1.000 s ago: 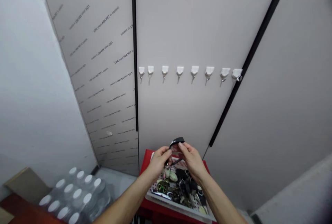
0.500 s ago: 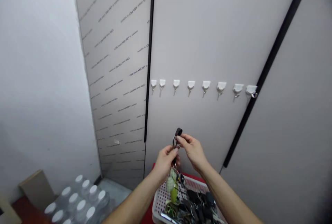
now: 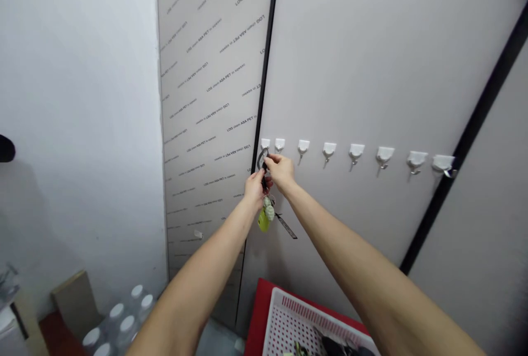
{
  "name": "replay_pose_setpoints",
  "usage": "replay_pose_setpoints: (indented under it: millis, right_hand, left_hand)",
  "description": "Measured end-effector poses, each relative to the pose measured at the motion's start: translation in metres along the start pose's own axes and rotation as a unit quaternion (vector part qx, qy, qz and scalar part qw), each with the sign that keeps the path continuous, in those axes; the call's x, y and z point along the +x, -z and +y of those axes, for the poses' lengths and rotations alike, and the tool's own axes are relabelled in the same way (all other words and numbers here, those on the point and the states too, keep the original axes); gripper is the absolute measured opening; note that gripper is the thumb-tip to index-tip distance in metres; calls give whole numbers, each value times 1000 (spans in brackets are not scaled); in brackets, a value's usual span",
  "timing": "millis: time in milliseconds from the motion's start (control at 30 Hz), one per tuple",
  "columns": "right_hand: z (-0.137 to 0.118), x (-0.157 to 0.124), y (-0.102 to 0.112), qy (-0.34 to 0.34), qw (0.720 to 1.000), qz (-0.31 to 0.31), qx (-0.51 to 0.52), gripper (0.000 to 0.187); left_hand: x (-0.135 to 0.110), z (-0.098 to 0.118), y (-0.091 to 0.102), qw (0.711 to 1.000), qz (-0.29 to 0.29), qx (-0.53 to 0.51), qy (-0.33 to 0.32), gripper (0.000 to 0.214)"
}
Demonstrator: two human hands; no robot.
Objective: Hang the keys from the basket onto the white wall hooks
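A keychain (image 3: 269, 213) hangs from my hands, with pale green and yellow-green charms and a dark printed strip dangling from it. My left hand (image 3: 254, 188) is closed on its black strap just above the charms. Close by on the right, my right hand (image 3: 281, 172) pinches the strap's upper loop (image 3: 261, 159). That loop is up against the leftmost white hook (image 3: 265, 143) on the pale panel; I cannot tell whether it is over the hook's metal end. The second hook (image 3: 280, 144) sits just above my right fingers.
Several more white hooks (image 3: 357, 151) run rightward in a row. Below, a white perforated basket (image 3: 284, 323) with dark items stands on a red surface (image 3: 259, 306). Capped bottles (image 3: 127, 324) and a brown board (image 3: 78, 304) are at lower left. A dark vertical strip (image 3: 266, 70) edges the panel.
Both hands have risen from above the basket to the leftmost hook, carrying the keychain. The camera view has shifted, so the basket sits lower and the hooks farther right.
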State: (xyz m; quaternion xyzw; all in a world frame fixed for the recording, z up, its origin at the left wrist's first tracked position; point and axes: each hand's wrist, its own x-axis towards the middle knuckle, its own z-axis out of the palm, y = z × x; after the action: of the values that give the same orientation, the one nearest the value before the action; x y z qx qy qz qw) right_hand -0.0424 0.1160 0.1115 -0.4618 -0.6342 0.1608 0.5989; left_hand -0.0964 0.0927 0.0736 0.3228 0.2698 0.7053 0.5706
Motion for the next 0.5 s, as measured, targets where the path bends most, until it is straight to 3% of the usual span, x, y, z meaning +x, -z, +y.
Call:
replay_pose_setpoints:
  millis: [200,400,500]
  right_hand:
    - [8,12,-12,-4,998,13,-64,25]
    - [14,6,-12,-4,996,2,-93,24]
    - [17,2,-8,-5,995,-10,-95,27]
  left_hand:
    - [23,-4,6,998,14,52,14,18]
    - [30,-17,13,971,20,219,-98,19]
    - [35,-19,18,959,40,258,-114,16]
